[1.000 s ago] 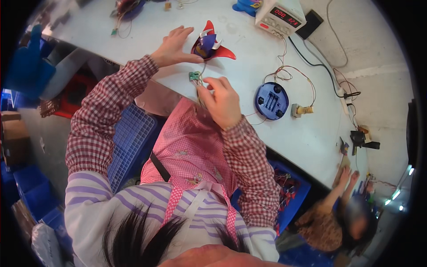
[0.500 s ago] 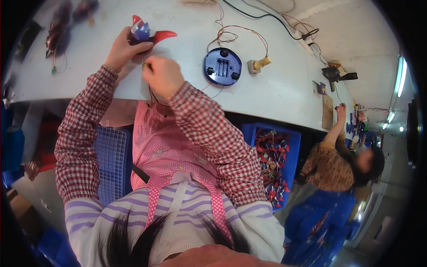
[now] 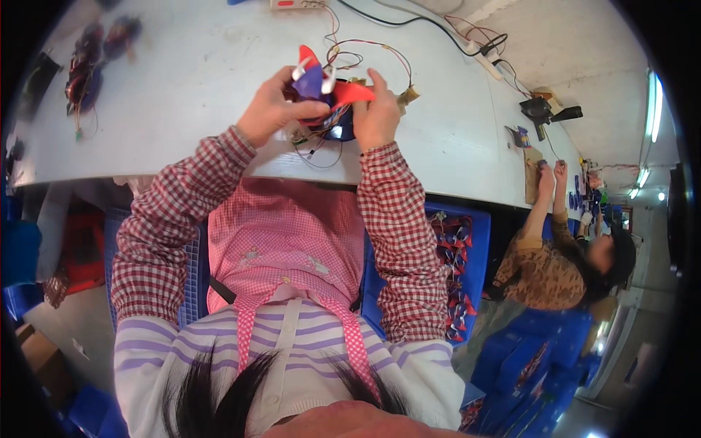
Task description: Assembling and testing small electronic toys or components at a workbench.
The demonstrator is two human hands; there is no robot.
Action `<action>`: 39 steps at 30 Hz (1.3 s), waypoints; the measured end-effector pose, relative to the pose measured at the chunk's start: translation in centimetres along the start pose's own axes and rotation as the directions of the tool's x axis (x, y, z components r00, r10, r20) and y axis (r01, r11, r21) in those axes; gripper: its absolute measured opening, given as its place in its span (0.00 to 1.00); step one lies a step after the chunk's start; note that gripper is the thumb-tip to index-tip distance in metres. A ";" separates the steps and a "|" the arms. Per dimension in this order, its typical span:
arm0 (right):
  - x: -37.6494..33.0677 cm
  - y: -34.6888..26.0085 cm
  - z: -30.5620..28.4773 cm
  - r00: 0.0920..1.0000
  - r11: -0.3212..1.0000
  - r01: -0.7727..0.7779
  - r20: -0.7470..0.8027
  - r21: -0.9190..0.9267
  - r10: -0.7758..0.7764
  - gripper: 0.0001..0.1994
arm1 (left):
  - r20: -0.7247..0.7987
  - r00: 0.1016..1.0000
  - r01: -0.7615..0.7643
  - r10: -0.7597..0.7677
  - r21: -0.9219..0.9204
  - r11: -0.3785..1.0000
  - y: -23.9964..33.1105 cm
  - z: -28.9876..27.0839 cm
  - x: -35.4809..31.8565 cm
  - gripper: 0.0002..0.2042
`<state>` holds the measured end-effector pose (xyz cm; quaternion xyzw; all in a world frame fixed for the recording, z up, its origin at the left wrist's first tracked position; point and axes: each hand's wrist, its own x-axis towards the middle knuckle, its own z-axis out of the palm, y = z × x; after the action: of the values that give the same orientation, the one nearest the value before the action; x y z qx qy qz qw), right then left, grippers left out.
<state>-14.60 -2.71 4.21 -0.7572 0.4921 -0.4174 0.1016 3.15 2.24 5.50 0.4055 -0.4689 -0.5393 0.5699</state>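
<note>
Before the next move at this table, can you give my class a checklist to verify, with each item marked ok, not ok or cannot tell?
1. Left hand gripping the red-and-purple toy: ok, its thumb and fingers are around it.
2. Right hand with a firm hold: cannot tell, its fingertips are partly hidden beside the toy.
3. Wires gathered neatly: not ok, some hang and loop loosely below the toy.
4. Round blue base lying flat on the table: cannot tell, the toy and hands cover most of it.
5. Co-worker's hands apart from this work: ok, they are far to the right.
</note>
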 end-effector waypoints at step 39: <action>-3.9 -8.0 8.6 0.975 0.896 -0.105 0.222 0.431 0.007 0.10 | -0.488 0.872 0.108 0.038 0.267 0.958 2.8 -18.2 -4.7 0.23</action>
<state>-3.64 2.26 1.19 -0.7405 0.3929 -0.4305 0.3345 21.62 6.36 3.53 0.6150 -0.3753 -0.3561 0.5951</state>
